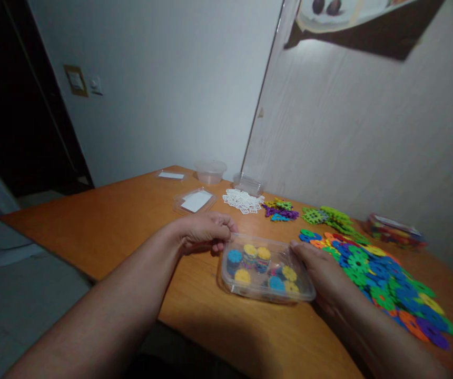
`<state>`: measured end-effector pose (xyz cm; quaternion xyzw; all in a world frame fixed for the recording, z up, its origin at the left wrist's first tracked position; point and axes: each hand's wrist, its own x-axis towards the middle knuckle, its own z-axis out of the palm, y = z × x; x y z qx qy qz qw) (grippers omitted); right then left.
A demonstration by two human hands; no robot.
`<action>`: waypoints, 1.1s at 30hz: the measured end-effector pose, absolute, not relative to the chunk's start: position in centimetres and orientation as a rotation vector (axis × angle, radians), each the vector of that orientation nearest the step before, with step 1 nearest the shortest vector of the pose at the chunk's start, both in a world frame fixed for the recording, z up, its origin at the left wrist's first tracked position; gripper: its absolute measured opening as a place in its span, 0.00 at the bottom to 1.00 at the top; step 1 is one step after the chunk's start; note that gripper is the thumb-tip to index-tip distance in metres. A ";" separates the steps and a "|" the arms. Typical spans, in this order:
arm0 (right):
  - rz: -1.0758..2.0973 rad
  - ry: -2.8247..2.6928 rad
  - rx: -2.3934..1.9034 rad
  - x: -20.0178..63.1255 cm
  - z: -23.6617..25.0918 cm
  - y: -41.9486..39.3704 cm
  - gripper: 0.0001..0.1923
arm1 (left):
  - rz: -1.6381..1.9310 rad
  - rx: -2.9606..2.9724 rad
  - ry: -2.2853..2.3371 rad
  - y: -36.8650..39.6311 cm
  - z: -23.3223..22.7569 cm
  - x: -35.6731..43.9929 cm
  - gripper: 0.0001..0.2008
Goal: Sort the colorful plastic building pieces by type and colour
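Note:
A clear rectangular plastic container (266, 295) with its lid on is near the table's front edge, between my two hands. Through the lid show stacks of small toothed discs in yellow and blue, with some pink and purple. My left hand (206, 230) grips the container's far left corner, its fingers curled at the rim. Along the right side, my right hand (317, 266) is closed on the container, thumb over the lid's edge and the other fingers mostly hidden. Just right of that hand lies a spread pile of larger colourful flower-shaped discs (380, 273).
Along the back of the wooden table (131, 226) stand a round clear tub (209, 171) and a clear box (248, 184). White lattice pieces (243, 201), purple and yellow pieces (281, 209), green pieces (329, 218) and a filled packet (394, 230) lie rightward. A lid with white paper (197, 201) is behind my left hand.

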<state>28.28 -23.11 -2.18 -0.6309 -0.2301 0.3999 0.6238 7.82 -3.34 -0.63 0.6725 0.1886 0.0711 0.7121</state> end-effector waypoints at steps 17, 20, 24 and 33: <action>0.887 -0.465 -1.552 28.8 -2.5 -23.6 0.14 | 0.141 1.511 0.482 -3.8 -0.1 7.9 0.08; 0.907 -0.432 -1.534 29.2 -2.7 -23.6 0.14 | 0.152 1.520 0.495 -3.8 -0.2 7.9 0.08; 0.899 -0.452 -1.503 29.4 -2.9 -23.7 0.14 | 0.183 1.511 0.503 -3.6 -0.4 7.8 0.07; 1.035 -0.398 -1.336 29.4 -3.0 -23.8 0.14 | 0.330 1.392 0.494 -3.3 0.1 7.3 0.08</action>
